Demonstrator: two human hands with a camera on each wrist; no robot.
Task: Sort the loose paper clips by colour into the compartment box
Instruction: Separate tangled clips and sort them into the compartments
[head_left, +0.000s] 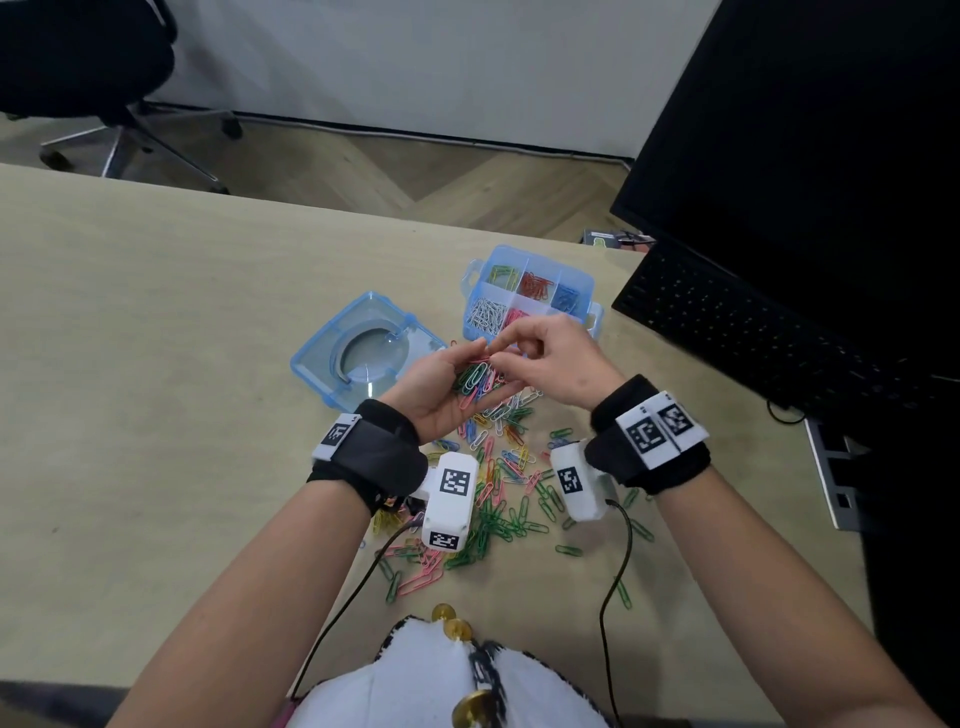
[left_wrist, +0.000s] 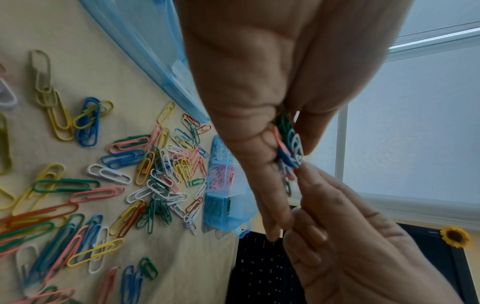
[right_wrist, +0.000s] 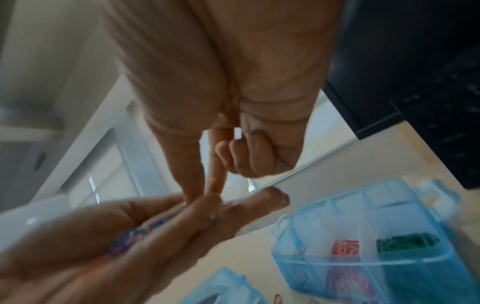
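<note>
Mixed-colour clips fill the cupped left hand (head_left: 441, 387); right hand (head_left: 558, 364) fingers pinch one beside the compartment box (head_left: 582, 283); best lifted singly.

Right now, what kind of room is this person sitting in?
Probably an office: a desk with a black keyboard, a big dark monitor, and a wheeled office chair behind it.
</note>
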